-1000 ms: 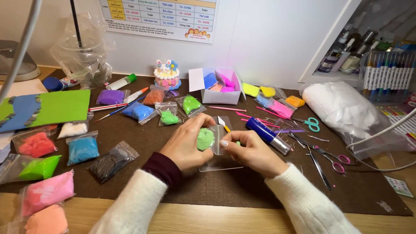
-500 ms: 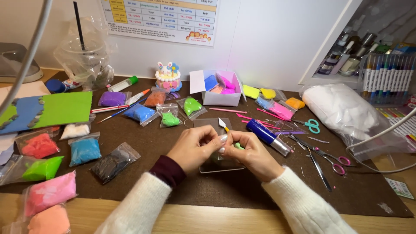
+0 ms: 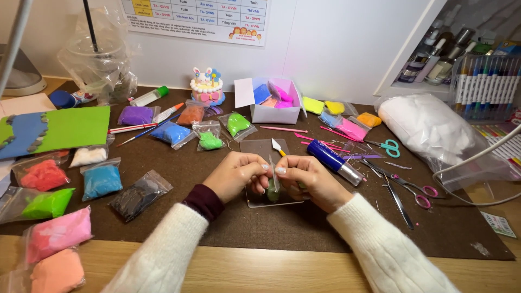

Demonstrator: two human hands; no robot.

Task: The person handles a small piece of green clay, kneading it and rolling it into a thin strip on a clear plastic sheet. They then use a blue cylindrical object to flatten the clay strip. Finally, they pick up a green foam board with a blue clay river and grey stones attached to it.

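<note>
Head view: both hands pinching a bag of green clay.
Left hand [image 3: 234,174] and right hand [image 3: 306,176] closed on bag [image 3: 273,187]; soft, light, probably best gripped at top edge.

- My left hand [image 3: 234,176] and right hand [image 3: 306,179] cover most of the green clay bag [image 3: 273,191]; only its lower end shows.
- My fingertips [image 3: 280,170] hide the bag's top.
- The peach clay bag [image 3: 57,271] at the mat's near-left corner is cut off by the frame.

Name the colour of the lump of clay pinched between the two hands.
Green: the clay lump shows between the left hand and right hand in the head view.
</note>
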